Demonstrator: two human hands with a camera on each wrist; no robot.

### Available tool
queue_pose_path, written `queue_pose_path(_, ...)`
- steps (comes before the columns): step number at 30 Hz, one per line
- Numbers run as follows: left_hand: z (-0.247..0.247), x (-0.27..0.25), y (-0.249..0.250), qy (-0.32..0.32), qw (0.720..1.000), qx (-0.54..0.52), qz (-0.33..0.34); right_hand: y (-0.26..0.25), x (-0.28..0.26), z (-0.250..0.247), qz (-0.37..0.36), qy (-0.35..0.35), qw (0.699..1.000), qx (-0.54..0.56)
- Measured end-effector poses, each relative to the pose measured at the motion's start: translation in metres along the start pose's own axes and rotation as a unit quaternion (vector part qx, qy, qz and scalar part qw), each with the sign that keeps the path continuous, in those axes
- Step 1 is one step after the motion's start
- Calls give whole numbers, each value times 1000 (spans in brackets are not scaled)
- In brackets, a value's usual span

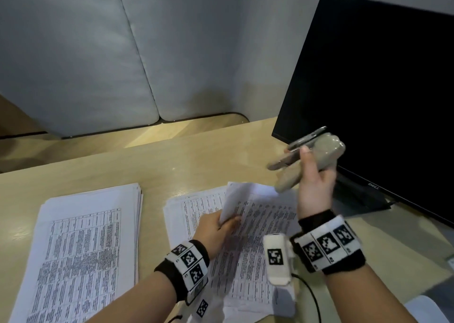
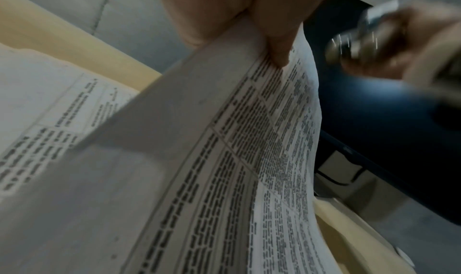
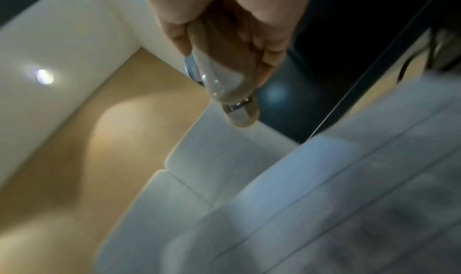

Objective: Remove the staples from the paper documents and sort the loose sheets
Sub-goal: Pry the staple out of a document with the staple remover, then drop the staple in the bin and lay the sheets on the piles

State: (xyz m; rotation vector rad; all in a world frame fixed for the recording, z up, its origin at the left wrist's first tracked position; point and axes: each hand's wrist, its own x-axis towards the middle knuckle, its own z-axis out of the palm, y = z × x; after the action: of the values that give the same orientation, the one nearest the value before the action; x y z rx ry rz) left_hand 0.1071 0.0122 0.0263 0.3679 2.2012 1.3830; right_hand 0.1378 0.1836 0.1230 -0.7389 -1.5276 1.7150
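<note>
Monitor (image 1: 368, 96) bezel reads "DELL". Left hand (image 1: 213, 234) grip pinches printed sheet (image 1: 235, 199); right hand (image 1: 314, 185) grip grasps staple remover (image 1: 319, 150); print illegible.

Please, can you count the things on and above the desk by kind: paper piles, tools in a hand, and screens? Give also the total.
Paper piles: 2, the left stack lying flat and the right pile, whose top sheet the left hand lifts.
Tools: 1, the staple remover in the grip of the right hand.
Screens: 1, the dark monitor.
Total: 4
</note>
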Motion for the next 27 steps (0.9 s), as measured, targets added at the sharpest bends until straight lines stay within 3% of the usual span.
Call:
queue_pose_path(4,4,-2,3,-16,999,40,26,14,-19,26,-8,-59,997,-43)
queue_pose_path(13,3,-9,-2,-26,988,116,98,37,-31,39,55,-53,997,6)
queue_pose_path(22,5,-12,-3,-78,983,127,109,43,-38,42,60,-27,997,28)
queue_pose_path(27,8,-12,-14,-87,983,136,90,50,-34,39,55,-58,997,-1)
